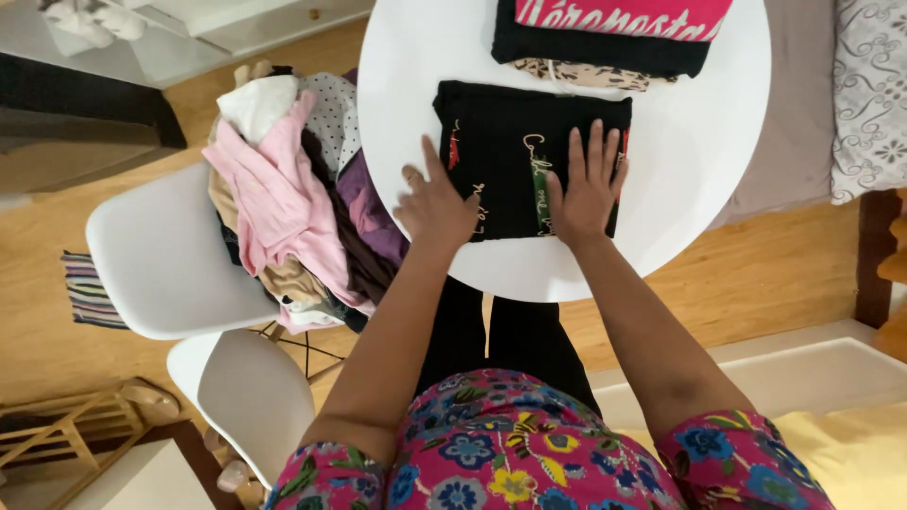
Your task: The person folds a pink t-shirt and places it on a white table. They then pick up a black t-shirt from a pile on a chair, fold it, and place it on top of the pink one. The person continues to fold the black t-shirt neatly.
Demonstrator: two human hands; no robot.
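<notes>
A folded black garment (510,142) with coloured print lies on the round white table (699,170), near its front edge. My right hand (588,184) rests flat on the garment's right half, fingers spread. At the garment's lower left corner sits my left hand (436,203), a ring on one finger, its fingers apart and partly on the cloth. Neither hand grips anything. Behind the black garment stands a stack of folded clothes (605,38): a pink printed piece on top, black under it, a patterned one at the bottom.
A heap of unfolded clothes (293,198), pink, white, purple and brown, fills a white chair (161,264) left of the table. A second white chair (246,387) stands nearer me. A bed with a patterned cover (869,94) is at right, above wooden floor.
</notes>
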